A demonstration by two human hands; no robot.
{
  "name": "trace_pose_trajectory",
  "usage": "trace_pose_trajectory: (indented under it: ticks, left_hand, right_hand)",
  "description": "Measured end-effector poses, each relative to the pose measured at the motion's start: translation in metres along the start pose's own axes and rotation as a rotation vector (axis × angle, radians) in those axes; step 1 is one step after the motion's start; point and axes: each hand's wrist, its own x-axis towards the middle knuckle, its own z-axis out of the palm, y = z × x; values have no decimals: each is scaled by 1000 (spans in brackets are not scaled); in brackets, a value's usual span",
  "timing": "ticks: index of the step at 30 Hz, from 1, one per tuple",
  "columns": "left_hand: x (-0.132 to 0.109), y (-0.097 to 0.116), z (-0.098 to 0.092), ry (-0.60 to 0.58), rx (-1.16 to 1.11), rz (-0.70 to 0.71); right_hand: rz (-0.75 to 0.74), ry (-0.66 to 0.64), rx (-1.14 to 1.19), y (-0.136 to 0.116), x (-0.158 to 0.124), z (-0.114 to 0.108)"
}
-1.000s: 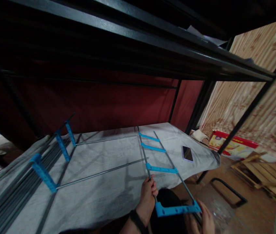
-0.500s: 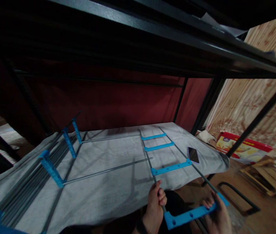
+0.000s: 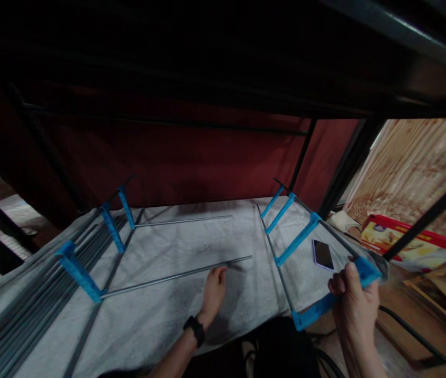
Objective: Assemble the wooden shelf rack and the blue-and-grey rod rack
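Observation:
My right hand (image 3: 352, 301) grips the near blue crossbar of a ladder-like rack frame (image 3: 297, 239), two thin metal rods joined by several blue plastic bars. The frame is tilted up on its left rod above the grey cloth (image 3: 160, 315). My left hand (image 3: 213, 291) reaches over the cloth, fingers at a long metal rod (image 3: 176, 275) that juts from a second blue-bracket frame (image 3: 77, 270) at the left. A watch sits on my left wrist.
A phone (image 3: 322, 254) lies on the cloth under the tilted frame. Black metal bunk beams hang low overhead, with a dark red wall behind. A red and yellow box (image 3: 407, 244) and wooden slats lie on the floor at the right.
My left hand let go of the ladder frame's rod and moved left to the long rod on the cloth. My right hand lifted and tilted the frame to the right.

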Motion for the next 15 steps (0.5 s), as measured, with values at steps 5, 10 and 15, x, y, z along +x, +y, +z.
trace_pose_trajectory:
  ticks: [5,10,15]
  left_hand:
    - [34,-21,-8,-36,271,173]
    - [54,-24,14,-179,473,236]
    - [67,-28,43,-306,539,258]
  right_hand:
    - [42,13,-64,14,-10,0]
    - [90,20,-116,18,-24,-6]
    - [102,14,-135,37,-32,-4]
